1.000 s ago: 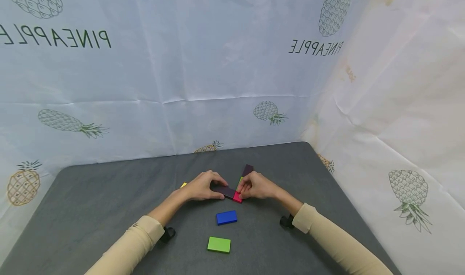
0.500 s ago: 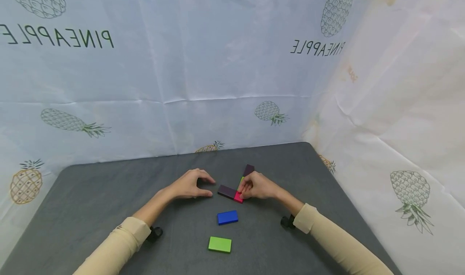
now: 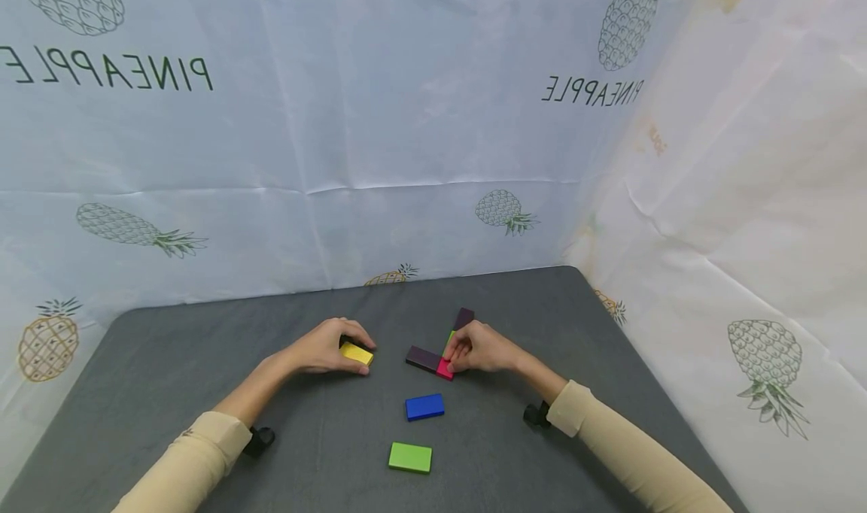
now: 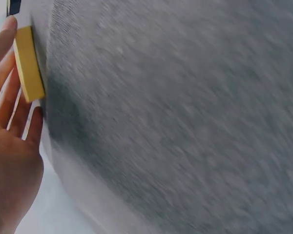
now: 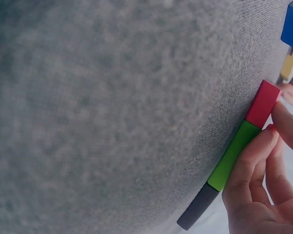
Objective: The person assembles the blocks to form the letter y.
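Note:
In the head view my left hand point(image 3: 330, 347) is curled around a yellow block point(image 3: 357, 353), thumb at its near edge and fingers along its far side. The left wrist view shows the yellow block point(image 4: 29, 63) close in front of the fingers. My right hand point(image 3: 479, 346) pinches at a red block point(image 3: 445, 368), with the thumb by the red block point(image 5: 262, 104) and a fingertip at the adjoining green block point(image 5: 235, 155). A dark block point(image 5: 198, 207) continues that row. Another dark block point(image 3: 423, 359) meets the red one at an angle, forming a bent line.
Nearer the body, a blue block point(image 3: 424, 407) and a separate lime green block point(image 3: 409, 457) lie flat on the grey table point(image 3: 325, 460). A pineapple-print cloth point(image 3: 406, 122) hangs behind the table and along its right side.
My left hand has left the dark block and moved left to the yellow block, which it had been mostly hiding. The right hand stays at the red block.

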`<state>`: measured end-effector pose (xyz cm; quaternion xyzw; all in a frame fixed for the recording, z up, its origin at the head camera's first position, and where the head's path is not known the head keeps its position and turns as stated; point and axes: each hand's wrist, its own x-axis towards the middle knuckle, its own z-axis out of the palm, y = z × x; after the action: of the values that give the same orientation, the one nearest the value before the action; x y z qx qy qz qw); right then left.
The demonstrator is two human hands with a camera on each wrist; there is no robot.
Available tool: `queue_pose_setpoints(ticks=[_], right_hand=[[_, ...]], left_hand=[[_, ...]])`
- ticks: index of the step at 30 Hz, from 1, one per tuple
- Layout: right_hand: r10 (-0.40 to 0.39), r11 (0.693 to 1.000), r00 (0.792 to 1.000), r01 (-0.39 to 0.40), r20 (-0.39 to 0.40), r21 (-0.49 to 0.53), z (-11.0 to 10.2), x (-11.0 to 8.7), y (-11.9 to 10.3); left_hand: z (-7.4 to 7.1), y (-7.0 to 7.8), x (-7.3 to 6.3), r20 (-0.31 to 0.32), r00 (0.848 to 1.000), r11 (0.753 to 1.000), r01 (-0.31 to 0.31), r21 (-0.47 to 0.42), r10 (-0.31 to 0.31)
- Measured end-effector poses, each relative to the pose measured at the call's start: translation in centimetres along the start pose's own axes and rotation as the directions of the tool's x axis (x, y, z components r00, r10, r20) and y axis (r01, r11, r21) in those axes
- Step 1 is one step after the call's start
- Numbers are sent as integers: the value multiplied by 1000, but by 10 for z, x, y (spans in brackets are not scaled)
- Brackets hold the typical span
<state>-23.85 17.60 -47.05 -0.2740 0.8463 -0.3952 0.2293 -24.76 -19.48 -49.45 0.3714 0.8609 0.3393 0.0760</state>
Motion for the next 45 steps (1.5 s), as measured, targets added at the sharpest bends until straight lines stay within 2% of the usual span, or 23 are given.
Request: queue_pose_setpoints(ticks=[8, 14, 22, 27, 36, 45], right_hand=[[1, 1000, 1000, -1, 3, 11, 0, -1, 0], [-16, 1000, 1000, 16, 7, 5, -1, 0, 1], [-26, 1000, 1000, 26, 8, 2, -1, -2, 2], [-27, 1000, 1000, 27, 7, -2, -1, -2, 0], [-26, 1000, 1000, 26, 7, -1, -1, -2, 0], [-27, 1000, 1000, 27, 3, 1, -1, -2, 1]], left_hand=[[-8, -10, -13, -8, 1000, 1000, -24, 12, 24], [-10, -12, -15, -9, 1000, 1000, -9, 20, 9], [-9, -7, -4, 20, 998, 998, 58, 37, -59], [-7, -2, 6, 19, 997, 996, 72, 51, -73], [1, 5, 24, 7, 999, 997, 46, 65, -47], [9, 9, 33, -6, 1000, 997, 15, 74, -14]])
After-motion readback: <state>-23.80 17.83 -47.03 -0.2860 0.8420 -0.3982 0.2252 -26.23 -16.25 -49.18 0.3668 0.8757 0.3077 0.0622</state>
